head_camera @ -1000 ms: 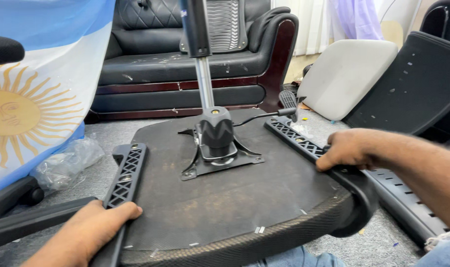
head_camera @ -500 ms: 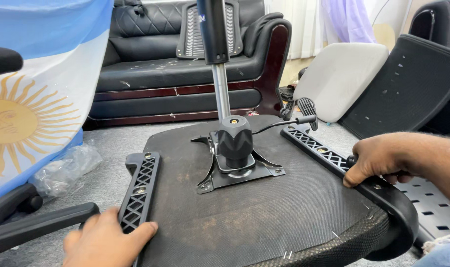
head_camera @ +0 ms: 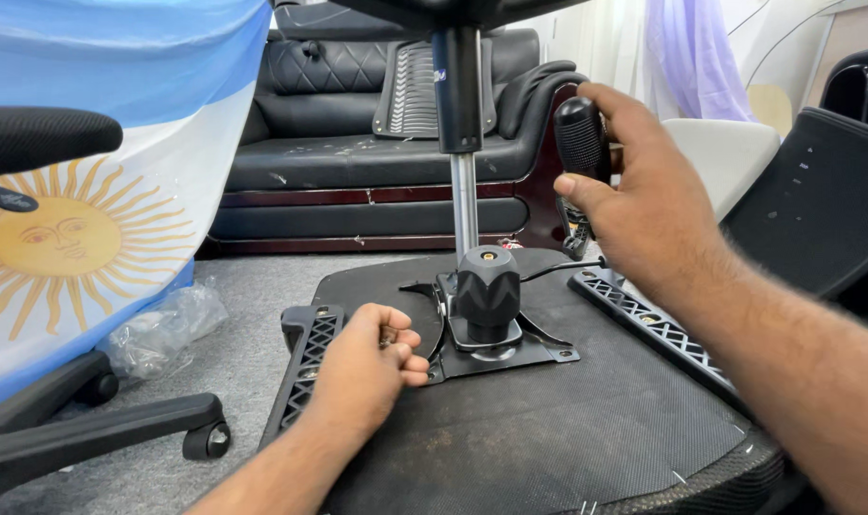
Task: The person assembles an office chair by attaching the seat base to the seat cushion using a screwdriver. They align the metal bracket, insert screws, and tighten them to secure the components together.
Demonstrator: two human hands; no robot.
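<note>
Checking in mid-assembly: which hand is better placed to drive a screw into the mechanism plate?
Probably the right hand: it grips the black tool handle raised above the mechanism plate. The left hand rests on the seat underside, pinching something small.

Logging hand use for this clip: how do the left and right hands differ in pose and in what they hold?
The left hand rests low on the upturned seat base, fingers curled around something small; the right hand is raised, gripping a black tool handle. The left sits beside the mounting plate; the right is above it. Both are bare.
</note>
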